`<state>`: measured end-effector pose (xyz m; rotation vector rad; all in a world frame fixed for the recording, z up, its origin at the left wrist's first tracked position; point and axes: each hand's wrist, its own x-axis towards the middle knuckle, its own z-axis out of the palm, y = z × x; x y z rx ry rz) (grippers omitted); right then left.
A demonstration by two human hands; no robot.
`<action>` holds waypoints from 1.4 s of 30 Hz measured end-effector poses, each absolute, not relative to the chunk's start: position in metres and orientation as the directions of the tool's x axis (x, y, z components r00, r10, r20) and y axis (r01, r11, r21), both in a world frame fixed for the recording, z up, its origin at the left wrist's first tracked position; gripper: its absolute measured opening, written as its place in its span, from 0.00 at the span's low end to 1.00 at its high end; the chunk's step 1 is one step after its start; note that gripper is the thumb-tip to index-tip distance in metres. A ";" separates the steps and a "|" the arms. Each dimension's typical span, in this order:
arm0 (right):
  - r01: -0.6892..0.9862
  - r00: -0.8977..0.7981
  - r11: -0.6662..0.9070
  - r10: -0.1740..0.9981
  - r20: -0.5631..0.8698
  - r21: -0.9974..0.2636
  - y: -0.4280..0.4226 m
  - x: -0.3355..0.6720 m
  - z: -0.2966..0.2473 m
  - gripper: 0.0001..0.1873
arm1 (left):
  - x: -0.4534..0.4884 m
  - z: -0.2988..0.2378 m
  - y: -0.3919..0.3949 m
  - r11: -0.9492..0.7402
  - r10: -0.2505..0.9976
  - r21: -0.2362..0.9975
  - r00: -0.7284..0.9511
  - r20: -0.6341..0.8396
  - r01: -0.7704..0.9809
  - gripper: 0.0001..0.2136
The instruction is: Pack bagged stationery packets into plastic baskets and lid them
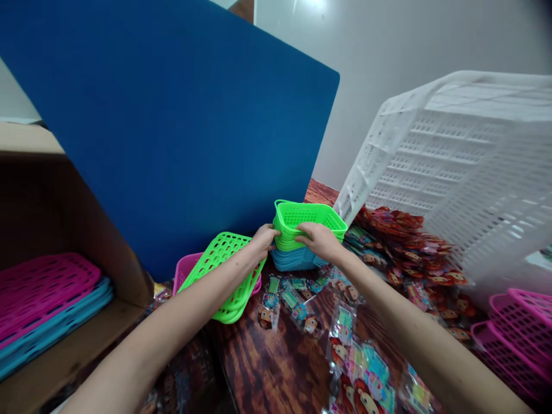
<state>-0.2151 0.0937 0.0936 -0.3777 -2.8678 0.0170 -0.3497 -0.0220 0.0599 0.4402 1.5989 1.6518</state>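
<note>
Your left hand (264,237) and right hand (319,240) are both curled tight on the green perforated plastic basket (311,215). It tops a stack dead ahead, with its long side running left-right and one hand near each end.

Both hands gripping a basket stack

The left hand (264,237) and right hand (318,240) are clasping the green basket (308,218) topping the blue baskets (293,260); green lids (224,270) are leaning beside; packets (297,302) are lying on the table (267,362).
</note>
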 end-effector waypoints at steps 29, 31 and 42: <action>0.251 -0.936 0.966 0.257 0.241 -0.055 0.115 -0.204 0.096 0.07 | -0.352 0.068 -0.033 0.014 0.709 0.972 -0.684 -0.174 -0.234 0.10; 0.246 -0.932 0.966 0.260 0.254 -0.083 0.117 -0.203 0.099 0.07 | -0.343 0.055 -0.032 0.044 0.684 0.988 -0.717 -0.135 -0.145 0.09; 0.309 -0.812 0.932 0.362 0.458 -0.190 0.129 -0.206 0.103 0.09 | -0.328 0.044 -0.035 0.218 0.677 0.879 -0.714 0.177 0.425 0.06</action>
